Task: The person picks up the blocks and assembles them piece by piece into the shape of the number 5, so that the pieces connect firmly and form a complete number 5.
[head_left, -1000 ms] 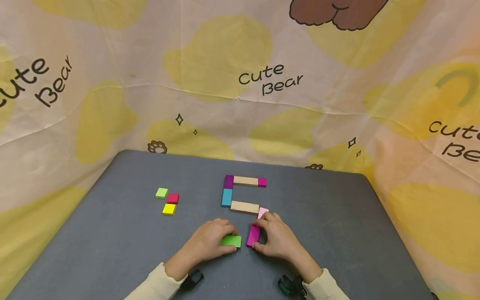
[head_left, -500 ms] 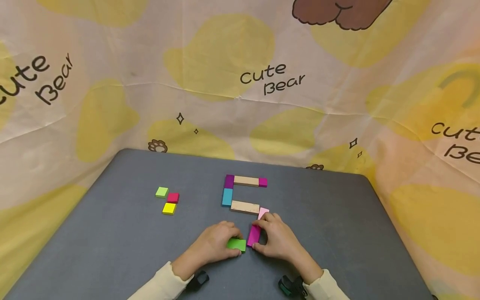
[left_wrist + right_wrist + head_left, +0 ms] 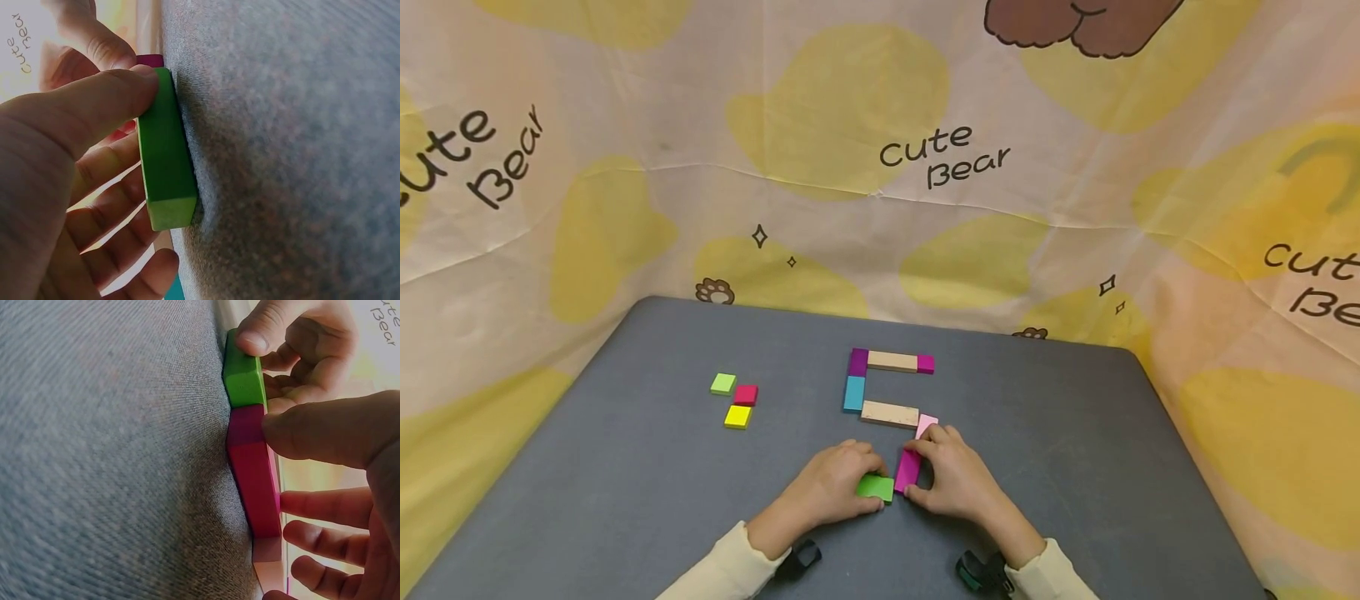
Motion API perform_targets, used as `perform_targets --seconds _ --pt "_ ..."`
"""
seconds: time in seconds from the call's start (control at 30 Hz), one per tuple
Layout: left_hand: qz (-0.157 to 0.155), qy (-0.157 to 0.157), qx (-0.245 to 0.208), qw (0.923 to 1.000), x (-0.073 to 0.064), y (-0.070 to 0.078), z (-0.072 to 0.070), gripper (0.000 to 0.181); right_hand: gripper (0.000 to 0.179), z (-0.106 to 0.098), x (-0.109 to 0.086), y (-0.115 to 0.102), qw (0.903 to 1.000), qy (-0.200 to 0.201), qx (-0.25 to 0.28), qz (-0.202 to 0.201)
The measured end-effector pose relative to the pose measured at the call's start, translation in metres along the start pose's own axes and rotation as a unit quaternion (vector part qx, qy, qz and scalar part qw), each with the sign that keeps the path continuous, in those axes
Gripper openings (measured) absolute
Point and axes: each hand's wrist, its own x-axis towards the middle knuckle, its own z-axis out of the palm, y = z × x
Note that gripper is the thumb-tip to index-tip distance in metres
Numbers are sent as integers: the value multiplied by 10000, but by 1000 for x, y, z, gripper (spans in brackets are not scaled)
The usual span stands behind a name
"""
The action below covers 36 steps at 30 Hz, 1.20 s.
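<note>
It's green against magenta: the green block (image 3: 876, 488) lies flat on the surface (image 3: 1075, 458), just left of the magenta block (image 3: 907, 472) at its near end, and the 2 appear to meet at the corner! The left hand (image 3: 837, 479) has the green block in a pinch, thumb on the near side, fingers round the far side. On the other flank, the right hand (image 3: 958, 475) pinches the magenta block, thumb at its near end, other fingers towards its far end.

Look past the magenta block: the pink block (image 3: 927, 425) sits at its far end, then, farther off and to its left, the near wooden block (image 3: 890, 414), the blue block (image 3: 853, 394) and the purple block (image 3: 858, 362). Well to its left, 3 loose pieces: light green piece (image 3: 723, 384), red piece (image 3: 746, 395), yellow piece (image 3: 737, 417).

The step in hand, I'd say: fitting the green block to the magenta block, with the right hand as the brace. The next move seems to call for 1 gentle nudge to square that join, then fingers lifting cleanly away. Too hard a shove, and the magenta block could skew off the pink block, so softly does it
</note>
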Motion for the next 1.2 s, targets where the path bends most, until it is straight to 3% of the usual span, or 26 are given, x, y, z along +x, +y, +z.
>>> perform_targets --seconds 0.47,0.83,1.2 --pt "-61 14 -69 10000 0 0 1 29 53 2 0 -1 10000 35 -40 -60" --pt "109 -91 -196 9997 1 1 -1 28 53 1 -1 0 10000 -67 -20 36" --pt "49 215 -401 9990 -5 -2 -2 31 53 1 -2 -1 10000 -17 -44 -13"
